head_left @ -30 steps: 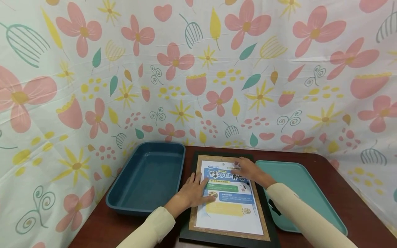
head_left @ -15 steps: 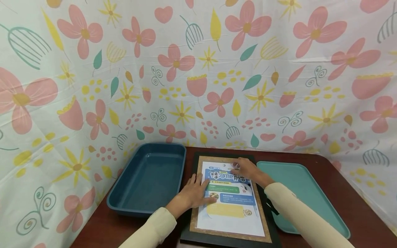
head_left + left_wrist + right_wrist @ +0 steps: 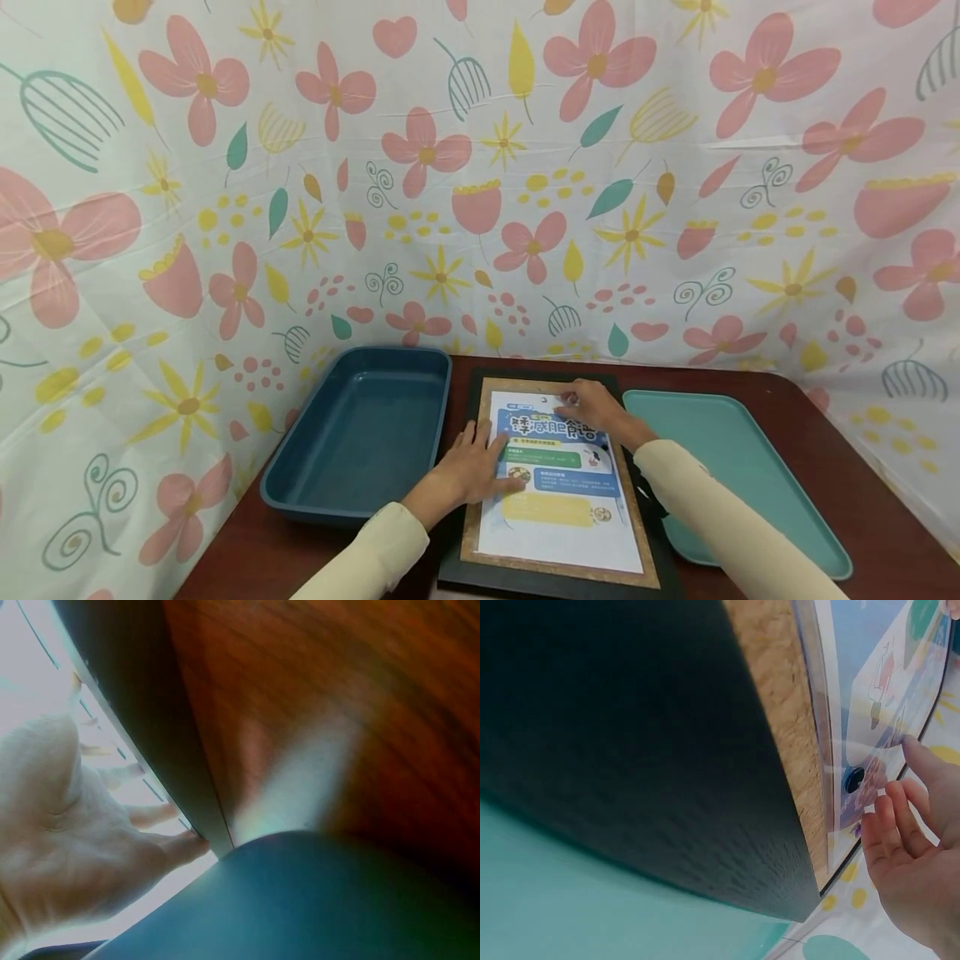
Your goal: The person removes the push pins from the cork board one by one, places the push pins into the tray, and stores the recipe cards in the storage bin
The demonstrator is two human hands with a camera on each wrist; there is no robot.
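A printed sheet (image 3: 555, 537) with blue, green and yellow blocks lies on a cork board (image 3: 558, 567) with a black border (image 3: 487, 579). Spread over the sheet's left edge is my left hand (image 3: 468, 471), its palm down and its thumb pointing across the print. At the upper right corner, my right hand (image 3: 596, 408) touches the sheet with bent fingers. The right wrist view shows that hand's thumb and fingers apart, the fingertips right at a clear plastic layer (image 3: 825, 712) over the print. A dark round piece (image 3: 855, 780) sits close to those fingers.
Left of the board stands a deep blue tray (image 3: 367, 442). A flat teal tray (image 3: 738, 467) lies on the right, partly under the right sleeve (image 3: 720, 508). The brown table (image 3: 225, 558) ends at a flowered cloth (image 3: 480, 208) behind and at the sides.
My right hand has shifted slightly left along the top of the sheet. The left hand stays in place on the sheet. The view has moved a little.
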